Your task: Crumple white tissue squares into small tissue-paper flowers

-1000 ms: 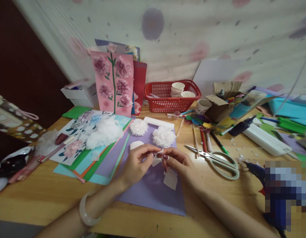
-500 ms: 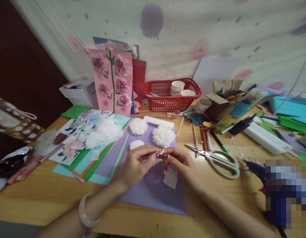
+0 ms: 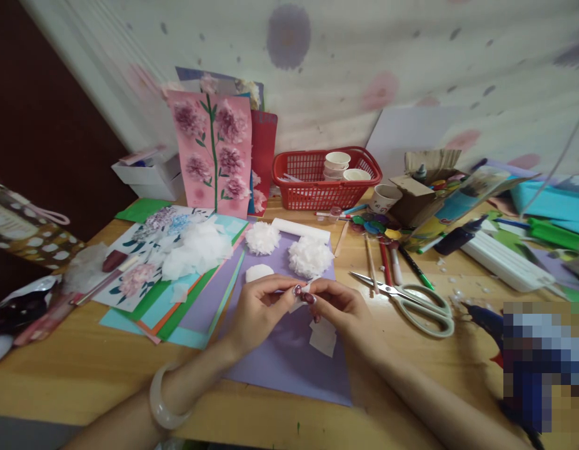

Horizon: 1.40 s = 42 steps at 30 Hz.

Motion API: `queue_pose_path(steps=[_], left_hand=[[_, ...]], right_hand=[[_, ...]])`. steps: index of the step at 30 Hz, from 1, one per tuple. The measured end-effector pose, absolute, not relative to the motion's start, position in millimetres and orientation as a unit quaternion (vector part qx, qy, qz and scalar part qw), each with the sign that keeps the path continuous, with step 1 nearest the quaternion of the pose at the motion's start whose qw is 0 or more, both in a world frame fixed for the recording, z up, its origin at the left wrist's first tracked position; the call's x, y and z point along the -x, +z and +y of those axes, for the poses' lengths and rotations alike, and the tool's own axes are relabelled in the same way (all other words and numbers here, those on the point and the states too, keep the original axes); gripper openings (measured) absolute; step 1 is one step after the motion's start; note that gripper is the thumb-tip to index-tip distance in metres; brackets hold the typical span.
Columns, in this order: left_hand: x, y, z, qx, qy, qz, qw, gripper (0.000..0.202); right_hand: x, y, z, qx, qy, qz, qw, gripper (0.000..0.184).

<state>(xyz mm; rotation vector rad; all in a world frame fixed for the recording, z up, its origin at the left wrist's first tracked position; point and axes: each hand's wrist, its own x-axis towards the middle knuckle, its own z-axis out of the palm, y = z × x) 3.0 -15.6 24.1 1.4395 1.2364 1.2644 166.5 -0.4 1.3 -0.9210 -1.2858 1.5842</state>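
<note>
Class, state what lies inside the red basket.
Inside the red basket stand stacked white paper cups; whatever lies on its floor is hidden by the mesh wall.

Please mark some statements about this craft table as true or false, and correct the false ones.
1. The left hand and the right hand pinch one small white paper piece together. True.
2. The scissors are held in the right hand. False: they lie on the table, to the right of both hands.
3. The red basket holds paper cups. True.
4. The bracelet is on the right wrist. False: it is on the left wrist.
</note>
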Motion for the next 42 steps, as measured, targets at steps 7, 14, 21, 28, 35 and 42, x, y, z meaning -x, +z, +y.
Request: queue_pose_path(steps=[7, 14, 21, 28, 35, 42], left_hand=[[-2.7, 22.3, -15.3, -0.567, 0.507, 0.486, 0.431, 0.015], [-3.1, 24.7, -16.8, -0.577, 0.503, 0.487, 0.421, 0.014], [-3.5, 24.6, -16.7, -0.578, 0.504, 0.491, 0.413, 0.014], [-2.7, 23.7, -15.9, -0.572, 0.503, 0.492, 0.421, 0.014], [-4.6, 21.7, -16.5, -0.559, 0.504, 0.487, 0.444, 0.015], [-4.7, 20.1, -14.4, -0.529, 0.507, 0.512, 0.448, 0.013]], right_hand=[[-165.2, 6.1, -0.3, 0.372, 0.642, -0.513, 0.431, 0.018], [-165.6, 7.1, -1.3, 0.378, 0.642, -0.514, 0.425, 0.02], [-166.5, 5.4, -2.2, 0.369, 0.644, -0.515, 0.43, 0.015], [-167.4, 2.9, -0.7, 0.358, 0.651, -0.516, 0.427, 0.013], [-166.3, 2.8, 0.0, 0.363, 0.634, -0.528, 0.433, 0.013], [-165.8, 4.4, -0.1, 0.358, 0.597, -0.576, 0.43, 0.013]])
